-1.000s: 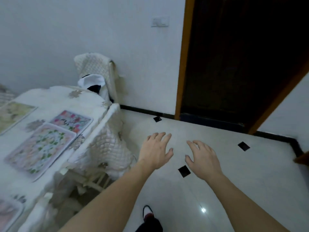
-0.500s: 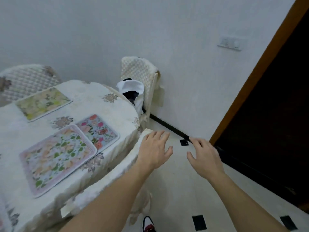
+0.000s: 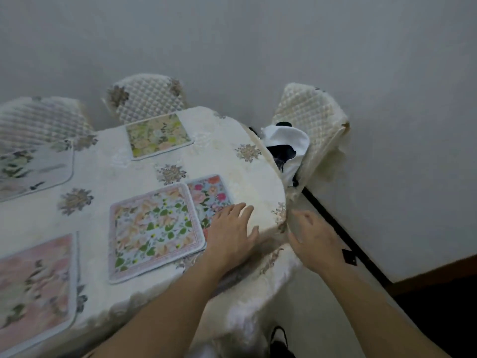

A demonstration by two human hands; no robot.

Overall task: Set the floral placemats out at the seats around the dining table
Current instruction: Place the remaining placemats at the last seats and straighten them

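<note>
The dining table (image 3: 253,177) wears a cream quilted cloth. Several floral placemats lie on it: a peach and green one (image 3: 154,228) overlapping a red-flowered one (image 3: 209,195), a yellow-green one (image 3: 157,135) at the far seat, a pale one (image 3: 31,171) at the left, and a pink one (image 3: 33,288) at the near left. My left hand (image 3: 232,236) hovers open over the table's right end, beside the red-flowered mat's edge. My right hand (image 3: 312,239) is open just past the table's right edge. Neither hand holds anything.
Quilted chairs stand at the far side (image 3: 147,99), far left (image 3: 41,120) and right end (image 3: 309,115); the right one carries white and dark cloth (image 3: 284,143). A white wall is close behind. A dark doorway (image 3: 438,306) lies at lower right. My shoe (image 3: 281,344) is below.
My view has swung left from the doorway and floor to the table. Both hands stayed open and now reach over the table's right end instead of over the floor.
</note>
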